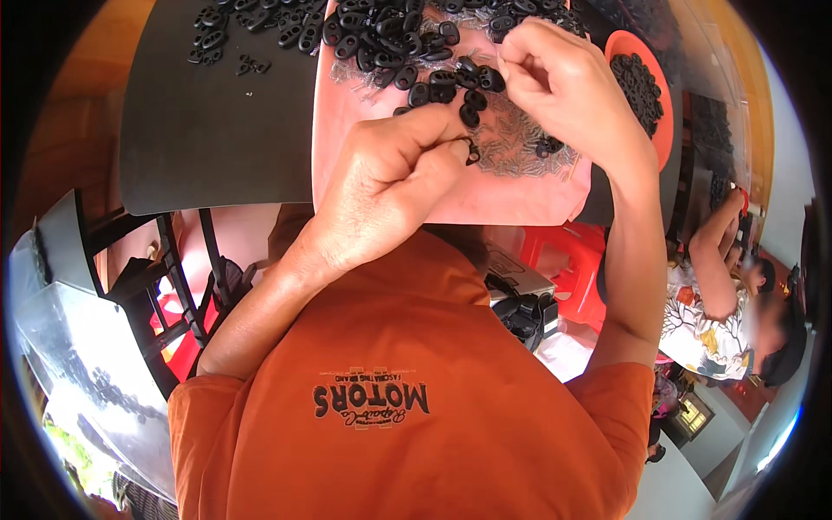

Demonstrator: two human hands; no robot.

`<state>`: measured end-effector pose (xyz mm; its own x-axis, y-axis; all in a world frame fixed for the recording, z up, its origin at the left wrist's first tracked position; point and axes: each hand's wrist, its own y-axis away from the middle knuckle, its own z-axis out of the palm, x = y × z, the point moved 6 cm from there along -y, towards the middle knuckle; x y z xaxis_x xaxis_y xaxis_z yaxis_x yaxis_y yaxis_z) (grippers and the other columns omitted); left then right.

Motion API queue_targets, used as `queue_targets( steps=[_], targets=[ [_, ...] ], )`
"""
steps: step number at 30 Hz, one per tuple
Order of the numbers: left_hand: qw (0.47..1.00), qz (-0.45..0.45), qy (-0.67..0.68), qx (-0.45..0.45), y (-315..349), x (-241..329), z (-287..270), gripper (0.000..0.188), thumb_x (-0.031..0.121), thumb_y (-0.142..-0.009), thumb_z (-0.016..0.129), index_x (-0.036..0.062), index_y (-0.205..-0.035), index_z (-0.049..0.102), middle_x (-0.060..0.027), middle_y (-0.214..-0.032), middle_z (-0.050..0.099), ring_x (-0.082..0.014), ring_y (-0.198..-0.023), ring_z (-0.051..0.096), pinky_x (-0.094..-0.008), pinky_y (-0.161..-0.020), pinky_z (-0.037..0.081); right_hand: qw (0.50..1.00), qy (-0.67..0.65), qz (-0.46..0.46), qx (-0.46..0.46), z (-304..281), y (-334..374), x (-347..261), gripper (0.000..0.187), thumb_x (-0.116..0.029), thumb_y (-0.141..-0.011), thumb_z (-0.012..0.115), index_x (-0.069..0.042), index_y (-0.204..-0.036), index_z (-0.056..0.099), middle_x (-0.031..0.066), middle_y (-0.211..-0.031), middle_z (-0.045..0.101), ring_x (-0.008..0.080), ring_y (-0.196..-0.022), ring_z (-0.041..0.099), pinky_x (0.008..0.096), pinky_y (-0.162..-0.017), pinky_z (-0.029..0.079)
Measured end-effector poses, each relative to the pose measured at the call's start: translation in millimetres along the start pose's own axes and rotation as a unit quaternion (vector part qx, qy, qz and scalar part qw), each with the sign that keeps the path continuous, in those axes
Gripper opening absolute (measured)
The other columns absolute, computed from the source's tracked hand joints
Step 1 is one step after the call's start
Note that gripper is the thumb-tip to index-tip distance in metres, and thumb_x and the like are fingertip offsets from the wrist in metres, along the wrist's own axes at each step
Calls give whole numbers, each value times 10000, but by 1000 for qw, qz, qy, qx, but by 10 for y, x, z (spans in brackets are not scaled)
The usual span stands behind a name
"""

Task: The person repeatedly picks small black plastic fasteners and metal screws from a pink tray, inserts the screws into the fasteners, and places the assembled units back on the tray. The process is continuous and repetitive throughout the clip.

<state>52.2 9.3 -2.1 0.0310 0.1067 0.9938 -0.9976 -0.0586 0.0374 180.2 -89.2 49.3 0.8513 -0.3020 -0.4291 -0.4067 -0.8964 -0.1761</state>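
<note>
Small black plastic piece (472, 152) sits at frame's one o'clock, pinched by the left hand (386, 178); the right hand (572, 91) curls narrow, contents unclear. From the piece, silvery spring-like bits (518, 154) at three o'clock and black plastic ovals (386, 36) at eleven suggest plenty remains.

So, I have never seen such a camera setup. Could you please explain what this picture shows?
There is no machine here: a person works with bare hands. One wide fisheye camera on the person's head looks down, so edges bend and the orange shirt fills the lower part. Black pieces lie on a dark table and a pink surface, which also bears many tiny thin parts; a coral bowl holds more black bits. The left hand pinches a small black piece. The right hand has its fingers curled; whether they hold something, I cannot tell.
</note>
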Motion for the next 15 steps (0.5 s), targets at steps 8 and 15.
queue_targets(
  steps=[8, 15],
  targets=[
    [993, 28, 99, 60, -42, 95, -29, 224, 58, -900, 487, -32, -1041, 635, -12, -804, 575, -51, -714, 474, -208, -641, 403, 997, -52, -14, 60, 15, 157, -397, 177, 84, -724, 620, -15, -812, 502, 54, -694, 471, 167, -547, 476, 292, -505, 399],
    [998, 60, -30, 18, -83, 137, -39, 230, 24, -880, 465, -66, -1021, 621, -55, -864, 626, -107, -810, 552, -248, -737, 452, 1000, 7, -20, -1, 82, 210, -353, 179, 45, -724, 631, -13, -821, 493, 71, -693, 486, 200, -571, 519, 314, -509, 413]
  ],
)
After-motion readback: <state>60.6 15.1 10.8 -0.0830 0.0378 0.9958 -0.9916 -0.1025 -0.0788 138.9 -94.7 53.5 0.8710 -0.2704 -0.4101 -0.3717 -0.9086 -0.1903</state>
